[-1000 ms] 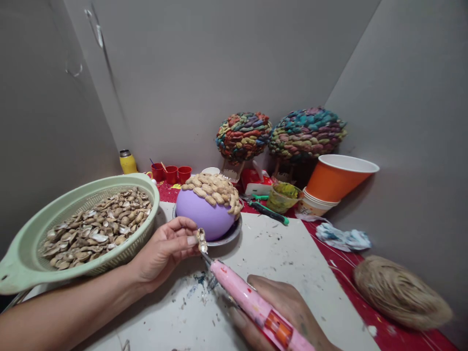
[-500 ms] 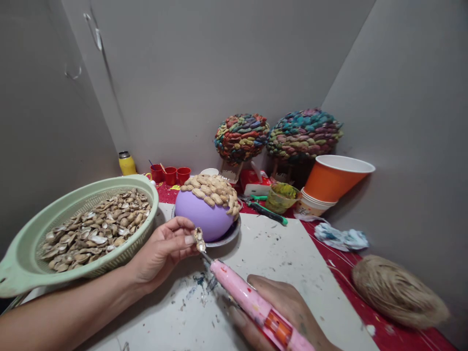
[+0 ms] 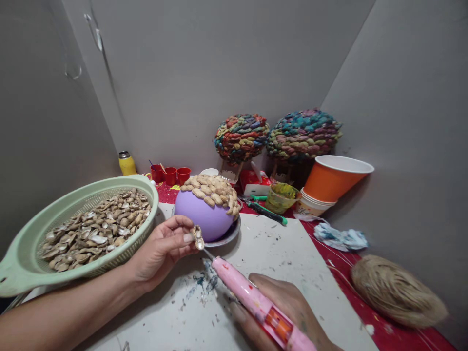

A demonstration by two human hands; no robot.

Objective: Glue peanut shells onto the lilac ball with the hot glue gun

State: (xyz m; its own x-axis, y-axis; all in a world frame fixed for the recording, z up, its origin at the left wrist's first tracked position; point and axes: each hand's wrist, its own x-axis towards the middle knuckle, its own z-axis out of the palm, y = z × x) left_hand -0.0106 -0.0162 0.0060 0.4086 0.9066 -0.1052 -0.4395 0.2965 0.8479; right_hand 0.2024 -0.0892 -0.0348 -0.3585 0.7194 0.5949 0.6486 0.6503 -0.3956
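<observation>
Between thumb and fingertips, my left hand (image 3: 170, 246) pinches a peanut shell half (image 3: 198, 238), its hollow side facing me. My right hand (image 3: 281, 302) is wrapped round a pink glue gun (image 3: 241, 290), whose thin metal nozzle points at the lower end of the shell. Just beyond sits a purple balloon (image 3: 203, 214) in a shallow metal dish (image 3: 234, 233). Peanut shells (image 3: 212, 187) cover the balloon's top and part of its right side. Whether fresh glue lies in the held shell is too small to make out.
A green colander (image 3: 32, 229) of peanut shells (image 3: 98, 231) stands left. Behind are red cups (image 3: 170, 175), a yellow bottle (image 3: 126, 163), two colourful shell-covered balls (image 3: 241, 139), pliers (image 3: 266, 213) and orange paper cups (image 3: 336, 180). Twine (image 3: 397, 290) and a stained cloth (image 3: 340, 237) lie right.
The glue gun's nozzle has drawn slightly right and down, away from the shell's hollow. My left hand and the shell have barely moved.
</observation>
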